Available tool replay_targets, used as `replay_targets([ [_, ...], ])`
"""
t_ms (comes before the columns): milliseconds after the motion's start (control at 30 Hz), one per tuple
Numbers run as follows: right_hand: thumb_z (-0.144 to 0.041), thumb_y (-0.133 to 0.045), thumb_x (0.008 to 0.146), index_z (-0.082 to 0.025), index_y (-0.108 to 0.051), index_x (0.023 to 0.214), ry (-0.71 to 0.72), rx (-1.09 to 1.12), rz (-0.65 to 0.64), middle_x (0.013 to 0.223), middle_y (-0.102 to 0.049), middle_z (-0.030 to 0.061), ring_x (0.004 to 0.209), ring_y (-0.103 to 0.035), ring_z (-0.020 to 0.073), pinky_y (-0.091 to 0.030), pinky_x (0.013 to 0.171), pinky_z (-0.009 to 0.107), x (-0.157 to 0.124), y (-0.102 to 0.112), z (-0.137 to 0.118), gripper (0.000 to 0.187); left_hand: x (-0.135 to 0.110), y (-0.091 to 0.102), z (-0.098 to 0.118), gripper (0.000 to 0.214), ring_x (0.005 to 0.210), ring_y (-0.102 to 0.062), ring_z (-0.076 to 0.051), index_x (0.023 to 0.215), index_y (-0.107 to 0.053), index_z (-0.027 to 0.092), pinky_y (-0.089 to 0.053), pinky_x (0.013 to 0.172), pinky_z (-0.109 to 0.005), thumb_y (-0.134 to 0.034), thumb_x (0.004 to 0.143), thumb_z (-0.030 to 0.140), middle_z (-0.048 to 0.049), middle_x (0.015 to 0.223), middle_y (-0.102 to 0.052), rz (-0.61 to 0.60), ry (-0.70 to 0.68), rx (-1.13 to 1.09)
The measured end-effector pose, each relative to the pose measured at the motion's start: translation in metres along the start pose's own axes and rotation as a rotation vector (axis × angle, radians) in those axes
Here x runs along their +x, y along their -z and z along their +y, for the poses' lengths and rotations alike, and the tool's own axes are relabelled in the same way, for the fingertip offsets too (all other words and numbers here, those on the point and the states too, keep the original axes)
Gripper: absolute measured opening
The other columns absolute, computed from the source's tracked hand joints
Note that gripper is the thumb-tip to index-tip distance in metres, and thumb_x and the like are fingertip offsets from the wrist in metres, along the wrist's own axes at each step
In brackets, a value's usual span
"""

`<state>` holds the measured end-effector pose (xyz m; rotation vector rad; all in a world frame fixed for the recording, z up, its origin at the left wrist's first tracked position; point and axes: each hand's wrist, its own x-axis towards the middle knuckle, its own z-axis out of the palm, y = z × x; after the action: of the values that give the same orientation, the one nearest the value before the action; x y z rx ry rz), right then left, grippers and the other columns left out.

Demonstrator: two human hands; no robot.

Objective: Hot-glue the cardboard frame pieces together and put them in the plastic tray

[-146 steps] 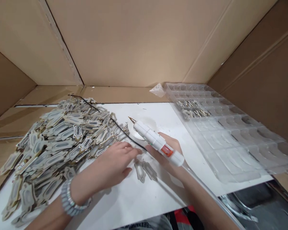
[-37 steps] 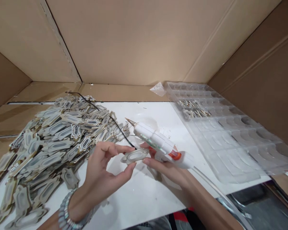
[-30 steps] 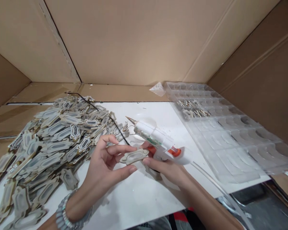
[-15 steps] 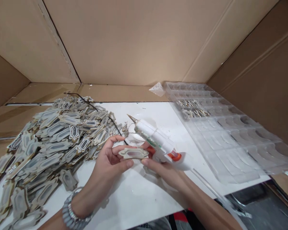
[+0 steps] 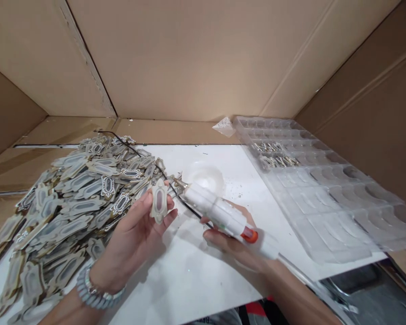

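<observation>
Between thumb and fingers, my left hand (image 5: 138, 228) pinches a small ornate frame-shaped plaque (image 5: 159, 202), held upright with its pale oval centre facing me. My right hand (image 5: 232, 237) is wrapped round a white hot glue gun (image 5: 216, 210) with an orange ring near its rear end. The gun's metal nozzle points left and stops close to the plaque's upper right; whether it touches cannot be made out. A black cord (image 5: 189, 206) runs from the right hand across to the pile. The gun hides part of my right fingers.
A large heap of similar plaques (image 5: 77, 207) covers the left of the white table (image 5: 196, 280). On the right lies a clear plastic compartment tray (image 5: 331, 225) with small metal pieces (image 5: 279, 161) in two compartments. Cardboard walls (image 5: 203, 58) enclose the back and sides.
My right hand has let go of the plaque and now grips the glue gun lower, its nozzle nearer the plaque. My left hand has moved left and turned the plaque from level to upright.
</observation>
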<state>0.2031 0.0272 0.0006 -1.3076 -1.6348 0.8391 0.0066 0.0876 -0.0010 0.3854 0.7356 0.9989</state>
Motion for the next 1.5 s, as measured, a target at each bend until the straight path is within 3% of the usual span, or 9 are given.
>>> replay_targets([
  [133,-0.019,-0.068,0.081,-0.021,-0.057,0.074,0.207,-0.069,0.006,0.073,-0.063,-0.001,0.064,-0.06,0.0124,-0.049,0.056,0.023,0.002,-0.002,0.01,0.014,0.001,-0.002,0.001,0.036,0.068,-0.069,-0.014,0.086,-0.075,0.019,-0.063,0.063,-0.023,-0.091,0.055,0.028,-0.0012,0.077,-0.074,0.009,0.003,0.008],
  [233,-0.016,-0.066,0.081,-0.021,-0.056,0.073,0.298,-0.11,0.021,0.072,-0.06,-0.0022,0.06,-0.056,0.0102,-0.046,0.054,0.021,0.002,-0.004,0.018,0.014,0.001,-0.003,0.001,0.038,0.067,-0.068,-0.013,0.087,-0.076,0.02,-0.063,0.063,-0.022,-0.092,0.053,0.029,-0.0005,0.076,-0.074,0.027,-0.003,0.015],
  [767,-0.017,-0.065,0.082,-0.02,-0.054,0.069,0.234,-0.156,-0.003,0.069,-0.056,-0.0021,0.06,-0.054,0.0109,-0.04,0.054,0.022,0.001,-0.003,0.018,0.018,-0.001,-0.002,0.005,0.046,0.066,-0.068,-0.01,0.091,-0.077,0.021,-0.062,0.064,-0.019,-0.094,0.05,0.032,0.0031,0.073,-0.074,0.045,-0.008,0.072],
  [1500,-0.015,-0.063,0.08,-0.021,-0.044,0.062,0.167,-0.169,0.014,0.064,-0.049,-0.0038,0.053,-0.047,0.01,-0.034,0.048,0.023,0.0,-0.006,0.018,0.027,0.001,-0.003,0.005,0.032,0.067,-0.069,-0.012,0.085,-0.075,0.019,-0.062,0.062,-0.018,-0.089,0.059,0.029,0.0005,0.075,-0.074,0.024,-0.014,0.061],
])
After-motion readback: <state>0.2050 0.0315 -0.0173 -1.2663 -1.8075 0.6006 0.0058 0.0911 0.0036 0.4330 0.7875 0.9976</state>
